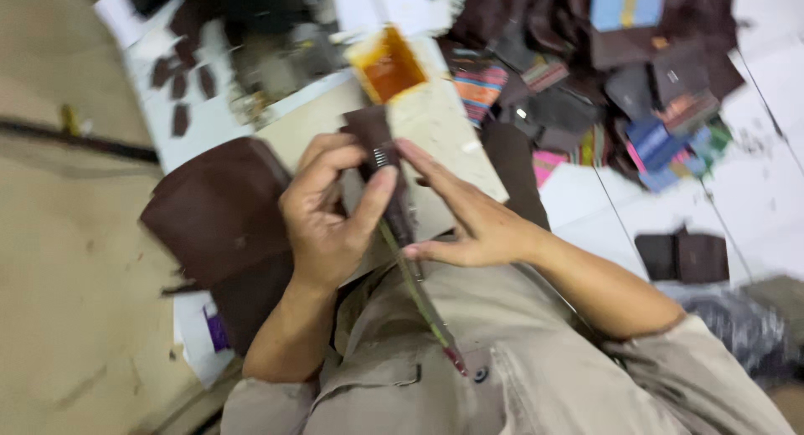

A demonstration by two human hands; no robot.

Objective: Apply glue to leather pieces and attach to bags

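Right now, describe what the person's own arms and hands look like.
Both hands, the left hand and the right hand, are bare: no gloves, and no rings or watch that I can make out. The forearms are uncovered. The beige sleeves are pushed up toward the elbows, part of a buttoned shirt.

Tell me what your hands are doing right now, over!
Left hand pinching dark brown leather strip, thin brush in same grip. Right hand open, fingertips steadying strip. Nothing in the way; glue tub behind.

Leather strip (381, 163) partly hidden by hands; pile of pieces (603, 75) blurred, cut off at top.
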